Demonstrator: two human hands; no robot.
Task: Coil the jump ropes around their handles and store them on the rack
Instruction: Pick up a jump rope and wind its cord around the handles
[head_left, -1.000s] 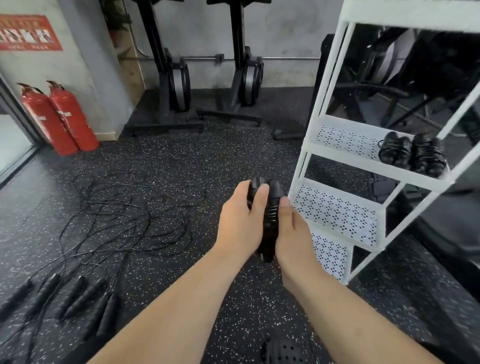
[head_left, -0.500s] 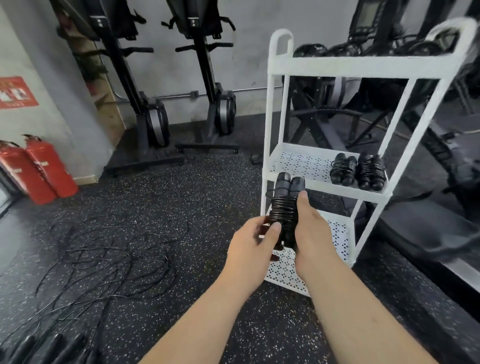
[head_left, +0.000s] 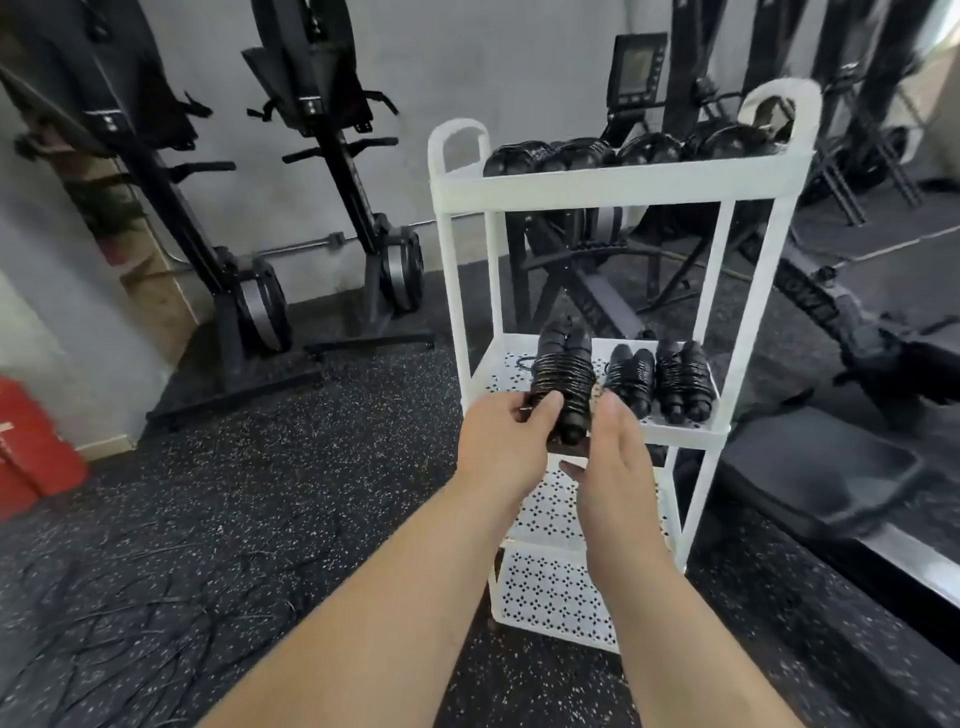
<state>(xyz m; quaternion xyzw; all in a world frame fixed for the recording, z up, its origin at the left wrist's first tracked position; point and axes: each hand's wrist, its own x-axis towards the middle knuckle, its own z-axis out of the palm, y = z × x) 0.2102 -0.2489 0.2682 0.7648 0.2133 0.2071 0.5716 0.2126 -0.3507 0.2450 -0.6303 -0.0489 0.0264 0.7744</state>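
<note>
A black jump rope (head_left: 563, 382), coiled tight around its two handles, is held upright at the front edge of the white rack's (head_left: 597, 184) middle shelf. My left hand (head_left: 506, 441) grips its lower left side, thumb across the coil. My right hand (head_left: 610, 457) cups the bottom and right side of the handles. Two coiled ropes (head_left: 657, 379) lie on that middle shelf to the right. Several coiled ropes (head_left: 618, 150) fill the top shelf. Loose black ropes (head_left: 130, 613) lie tangled on the floor at lower left.
Upright rowing machines (head_left: 332, 218) stand against the grey wall behind. Red fire extinguishers (head_left: 31, 447) sit at the left edge. A black bench and machine frames (head_left: 831, 457) crowd the right side beyond the rack. The two lower rack shelves (head_left: 550, 592) hold nothing visible.
The view has swung up and right toward the rack. Both hands have carried the coiled rope forward and up, from the rack's lower left to the middle shelf's edge.
</note>
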